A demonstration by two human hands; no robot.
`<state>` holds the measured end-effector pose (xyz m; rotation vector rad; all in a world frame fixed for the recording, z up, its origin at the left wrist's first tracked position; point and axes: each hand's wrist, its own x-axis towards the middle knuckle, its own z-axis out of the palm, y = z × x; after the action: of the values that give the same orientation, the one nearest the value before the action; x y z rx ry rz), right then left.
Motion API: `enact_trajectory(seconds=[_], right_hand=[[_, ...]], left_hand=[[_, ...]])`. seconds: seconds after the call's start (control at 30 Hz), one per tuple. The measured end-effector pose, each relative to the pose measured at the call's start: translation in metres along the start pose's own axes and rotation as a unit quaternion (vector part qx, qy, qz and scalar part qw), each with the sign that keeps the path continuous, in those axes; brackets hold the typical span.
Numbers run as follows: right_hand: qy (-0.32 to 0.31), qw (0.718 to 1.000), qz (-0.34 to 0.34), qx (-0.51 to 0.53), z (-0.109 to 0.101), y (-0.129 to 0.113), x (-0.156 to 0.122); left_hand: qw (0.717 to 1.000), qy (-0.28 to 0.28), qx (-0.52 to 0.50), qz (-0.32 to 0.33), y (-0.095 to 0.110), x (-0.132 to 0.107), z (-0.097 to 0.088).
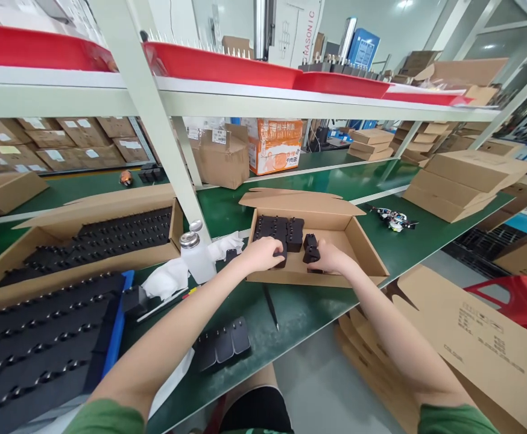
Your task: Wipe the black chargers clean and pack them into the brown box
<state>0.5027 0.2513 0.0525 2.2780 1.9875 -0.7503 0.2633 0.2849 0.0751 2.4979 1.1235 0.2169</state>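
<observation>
Right hand [329,257] in a pinch on black blocks [310,251], left hand [262,254] at others [283,255] (grip unclear), inside the box [309,278].

The left grip [264,254] curls inward; near it, rightward, the right grip [328,257] pinches. Behind them, left arm [184,316] and right arm [388,322] stretch forward, bare.

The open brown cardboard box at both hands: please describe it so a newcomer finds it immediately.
On the green workbench, look right of the slanting white post. The open brown cardboard box there holds black blocks; unlike the fuller cardboard box left of the post, it shows much bare floor.
</observation>
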Motion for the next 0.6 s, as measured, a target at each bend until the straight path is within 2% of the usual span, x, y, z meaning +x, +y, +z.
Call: enact_trajectory(seconds=[0.07,0.17,0.3,0.37,0.47,0.53,0.6], right_hand=[[0.01,0.999,-0.029,-0.027,-0.003,0.003,-0.008],[0.012,0.991,-0.119,-0.055,-0.01,0.005,-0.015],[-0.02,0.967,-0.251,-0.048,-0.011,-0.016,-0.008],[-0.029,0.955,-0.293,-0.038,-0.006,-0.035,0.001],[-0.02,0.95,-0.312,-0.021,0.001,-0.051,0.01],[0.018,0.957,-0.289,-0.009,-0.002,-0.044,0.013],[0.067,0.968,-0.242,-0.004,-0.009,-0.025,0.016]], left_hand=[[1.0,0.017,0.007,-0.01,-0.004,0.006,0.002],[0.998,0.061,0.009,-0.028,-0.009,0.004,-0.001],[0.992,0.117,-0.008,-0.043,-0.01,-0.02,-0.012],[0.989,0.138,-0.021,-0.048,-0.008,-0.043,-0.019],[0.985,0.158,-0.035,-0.052,-0.004,-0.096,-0.023],[0.988,0.143,-0.035,-0.043,-0.003,-0.136,-0.017],[0.996,0.088,-0.013,-0.031,-0.004,-0.175,-0.001]])
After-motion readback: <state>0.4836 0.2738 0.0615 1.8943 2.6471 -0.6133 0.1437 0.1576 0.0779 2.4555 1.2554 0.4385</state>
